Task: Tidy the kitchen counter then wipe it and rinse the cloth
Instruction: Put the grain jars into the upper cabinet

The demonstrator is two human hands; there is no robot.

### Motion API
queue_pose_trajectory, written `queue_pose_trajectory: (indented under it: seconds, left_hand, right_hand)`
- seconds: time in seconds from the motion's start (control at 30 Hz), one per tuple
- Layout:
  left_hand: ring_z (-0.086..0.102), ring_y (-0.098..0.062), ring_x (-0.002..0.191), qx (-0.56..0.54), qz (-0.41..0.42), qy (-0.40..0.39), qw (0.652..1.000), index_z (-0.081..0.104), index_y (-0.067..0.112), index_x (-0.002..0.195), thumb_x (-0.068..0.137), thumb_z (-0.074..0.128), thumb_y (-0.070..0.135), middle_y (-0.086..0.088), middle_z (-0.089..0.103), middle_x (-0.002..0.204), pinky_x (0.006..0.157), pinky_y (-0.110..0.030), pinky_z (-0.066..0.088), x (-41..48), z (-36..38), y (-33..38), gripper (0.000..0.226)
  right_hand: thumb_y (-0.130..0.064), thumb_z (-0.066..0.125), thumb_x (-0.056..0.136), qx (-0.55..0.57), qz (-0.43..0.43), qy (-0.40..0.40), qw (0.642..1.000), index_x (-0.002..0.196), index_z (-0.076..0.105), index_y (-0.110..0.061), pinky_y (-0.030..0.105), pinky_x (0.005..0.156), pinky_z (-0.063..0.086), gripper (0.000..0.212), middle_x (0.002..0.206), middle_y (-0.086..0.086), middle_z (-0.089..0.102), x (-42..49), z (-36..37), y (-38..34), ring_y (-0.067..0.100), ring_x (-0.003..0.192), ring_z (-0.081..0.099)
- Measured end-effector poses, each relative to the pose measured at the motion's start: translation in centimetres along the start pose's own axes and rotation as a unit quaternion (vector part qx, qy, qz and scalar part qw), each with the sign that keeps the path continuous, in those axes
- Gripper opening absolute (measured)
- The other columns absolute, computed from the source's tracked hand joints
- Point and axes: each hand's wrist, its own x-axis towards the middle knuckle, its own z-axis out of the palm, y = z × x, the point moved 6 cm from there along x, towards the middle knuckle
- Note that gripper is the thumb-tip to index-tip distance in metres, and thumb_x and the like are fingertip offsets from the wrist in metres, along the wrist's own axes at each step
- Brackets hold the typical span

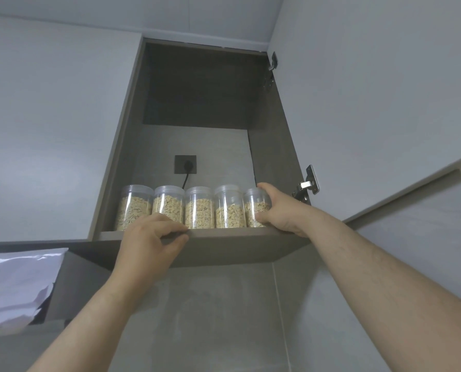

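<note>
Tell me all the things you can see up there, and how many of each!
jars: five, clear with pale flakes inside, in a row at the front of the cupboard
cupboard: one, grey-brown inside, open, up on the wall
socket: one, dark, on the back wall behind the jars
cable: one, black, plugged into the socket
hinges: two, silver, right side
door: one, pale grey, swung open on the right
bag: one, shiny white, lower left
tiles: grey, below the cupboard
left hand: one, holds the shelf edge
right hand: one, grips the rightmost jar
</note>
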Motion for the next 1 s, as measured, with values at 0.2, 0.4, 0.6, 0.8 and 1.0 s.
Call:
queue_pose_trajectory:
  seconds: [0.2,0.4,0.6,0.8,1.0]
  left_hand:
    - [0.055,-0.009,0.080,0.001,-0.003,-0.006,1.000,0.076,0.027,0.084,0.077,0.077,0.022,0.020,0.061,0.077,0.074,-0.036,0.048,0.0,0.0,0.0,0.009]
    - [0.055,-0.013,0.075,0.006,-0.006,-0.011,1.000,0.075,0.025,0.081,0.077,0.074,0.027,0.017,0.061,0.074,0.071,-0.040,0.049,0.1,-0.3,0.6,0.005]
    - [0.053,-0.012,0.080,0.001,-0.032,-0.034,0.999,0.075,0.025,0.085,0.079,0.072,0.026,0.015,0.062,0.079,0.080,-0.038,0.047,0.2,-0.6,0.7,0.006]
    - [0.046,-0.011,0.091,-0.009,-0.063,-0.097,0.993,0.071,0.026,0.102,0.079,0.071,0.023,0.020,0.056,0.092,0.082,-0.026,0.036,-0.2,-1.1,1.1,0.024]
    - [0.043,-0.011,0.121,-0.015,-0.040,-0.138,0.989,0.062,0.018,0.123,0.086,0.065,0.024,0.010,0.051,0.126,0.099,-0.018,0.028,-3.1,-1.8,2.8,0.038]
  right_hand:
    - [-0.007,0.063,0.084,0.140,-0.053,0.070,0.986,0.145,0.035,-0.039,0.034,0.060,0.052,0.074,0.133,0.001,0.054,-0.4,-0.5,0.6,0.024,0.079,0.066]
    - [-0.012,0.069,0.083,0.159,-0.116,0.126,0.972,0.122,0.059,-0.032,0.022,0.097,0.046,0.045,0.125,-0.013,0.057,-3.4,0.4,-1.0,0.011,0.113,0.057]
    - [-0.015,0.067,0.083,0.062,-0.130,0.174,0.974,0.093,0.065,-0.030,0.000,0.081,0.034,0.018,0.098,-0.020,0.062,-6.7,2.8,-1.9,0.000,0.098,0.056]
    - [-0.020,0.068,0.084,0.057,-0.107,0.142,0.982,0.094,0.061,-0.038,-0.002,0.077,0.034,0.021,0.094,-0.029,0.059,-8.8,3.5,-2.8,-0.010,0.093,0.055]
    - [-0.020,0.064,0.088,0.041,-0.085,0.156,0.983,0.112,0.067,-0.030,0.003,0.086,0.034,0.026,0.103,-0.031,0.056,-11.4,3.3,-2.8,-0.004,0.105,0.054]
